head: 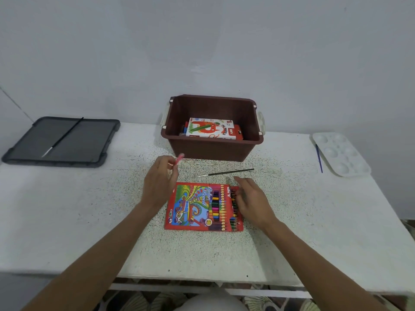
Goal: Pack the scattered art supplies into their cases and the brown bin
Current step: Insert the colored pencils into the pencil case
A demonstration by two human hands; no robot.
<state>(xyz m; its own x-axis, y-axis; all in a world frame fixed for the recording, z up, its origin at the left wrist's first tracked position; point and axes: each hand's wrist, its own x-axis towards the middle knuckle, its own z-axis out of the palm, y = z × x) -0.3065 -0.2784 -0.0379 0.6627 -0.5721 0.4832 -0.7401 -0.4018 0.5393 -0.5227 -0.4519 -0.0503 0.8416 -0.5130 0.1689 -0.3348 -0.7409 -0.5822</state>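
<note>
A red colour pencil case [193, 206] lies flat on the speckled table in front of me, its open right end showing pencil tips. My right hand [251, 200] rests on that open end, fingers spread over the pencils. Just left of the case, my left hand [160, 182] holds a pink pencil [179, 158] raised above the table. The brown bin [211, 151] stands behind the case and holds an oil pastels box [212, 129]. A black paintbrush [226, 172] lies between the bin and the case.
A dark grey lid [60, 142] sits at the far left with a black brush [62, 136] on it. A white paint palette [340, 152] lies at the far right, a blue brush [319, 158] beside it. The table's front edge runs below my forearms.
</note>
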